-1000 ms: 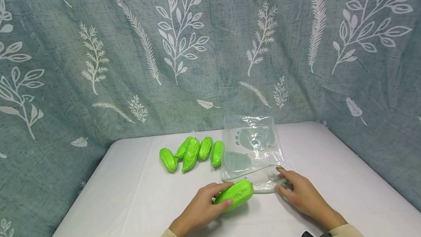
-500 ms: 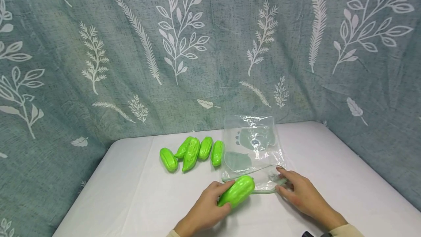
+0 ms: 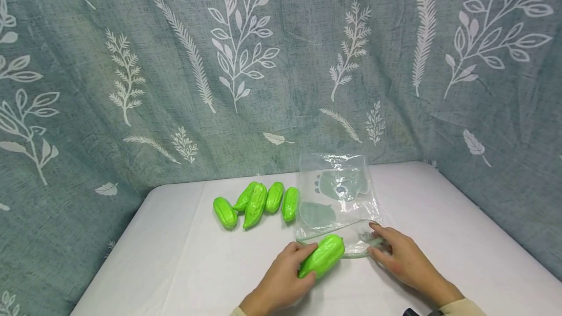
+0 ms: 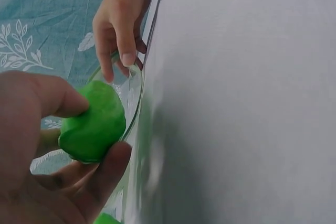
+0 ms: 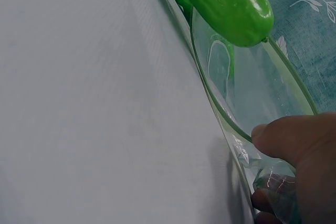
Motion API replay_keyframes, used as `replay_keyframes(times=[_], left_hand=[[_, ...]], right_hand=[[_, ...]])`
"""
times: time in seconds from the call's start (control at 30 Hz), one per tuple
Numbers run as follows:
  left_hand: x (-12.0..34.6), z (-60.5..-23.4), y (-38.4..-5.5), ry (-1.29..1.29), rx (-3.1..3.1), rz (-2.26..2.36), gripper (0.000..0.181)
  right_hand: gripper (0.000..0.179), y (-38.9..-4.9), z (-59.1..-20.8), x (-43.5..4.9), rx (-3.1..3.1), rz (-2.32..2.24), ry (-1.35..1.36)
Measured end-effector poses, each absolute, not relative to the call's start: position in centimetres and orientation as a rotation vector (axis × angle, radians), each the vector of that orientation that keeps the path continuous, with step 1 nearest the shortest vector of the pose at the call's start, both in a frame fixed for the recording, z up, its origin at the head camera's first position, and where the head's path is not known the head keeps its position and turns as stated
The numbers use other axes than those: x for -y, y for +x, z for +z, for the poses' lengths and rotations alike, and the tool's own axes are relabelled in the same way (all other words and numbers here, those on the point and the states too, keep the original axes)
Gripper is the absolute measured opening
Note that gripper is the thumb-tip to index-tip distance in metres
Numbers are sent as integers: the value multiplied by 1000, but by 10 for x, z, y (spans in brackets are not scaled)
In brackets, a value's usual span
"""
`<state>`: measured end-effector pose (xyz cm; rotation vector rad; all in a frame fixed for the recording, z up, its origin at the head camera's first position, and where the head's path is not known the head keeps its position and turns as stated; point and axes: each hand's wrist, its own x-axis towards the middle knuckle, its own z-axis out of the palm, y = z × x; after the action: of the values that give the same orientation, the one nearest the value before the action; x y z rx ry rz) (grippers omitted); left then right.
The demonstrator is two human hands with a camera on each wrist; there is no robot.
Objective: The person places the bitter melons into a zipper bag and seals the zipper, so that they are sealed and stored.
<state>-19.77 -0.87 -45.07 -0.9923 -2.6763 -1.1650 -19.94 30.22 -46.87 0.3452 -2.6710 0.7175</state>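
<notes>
One green vegetable [image 3: 323, 256], left fingers [image 3: 306, 249] clamped round | gaping bag [image 3: 332, 204], right fingers [image 3: 384, 231] gripping its edge [image 5: 294, 75]

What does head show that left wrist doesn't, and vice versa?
Head only: all five loose green vegetables lying left of the clear bag, the bag's printed body, and both sleeves. Left wrist catches just one green sliver.

Left wrist only: the held vegetable end-on, with fingers behind it.

Both: the left hand gripping that vegetable, the right hand at the bag's mouth, tabletop, leafy curtain.
</notes>
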Motion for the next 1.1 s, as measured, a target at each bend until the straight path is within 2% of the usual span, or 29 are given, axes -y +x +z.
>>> replay_keyframes(times=[0.43, 0.77, 1.1], left_hand=[[2, -453, -195, -995, 2547, -964, 47], [-11, -453, -191, -997, 2459, -716, 49], [-18, -451, -190, -983, 2511, -688, 52]], right_hand=[[59, -200, -470, -303, 2648, 710, 369], [58, -200, -470, -303, 2630, 703, 378], [58, -199, -470, -303, 2649, 722, 365]])
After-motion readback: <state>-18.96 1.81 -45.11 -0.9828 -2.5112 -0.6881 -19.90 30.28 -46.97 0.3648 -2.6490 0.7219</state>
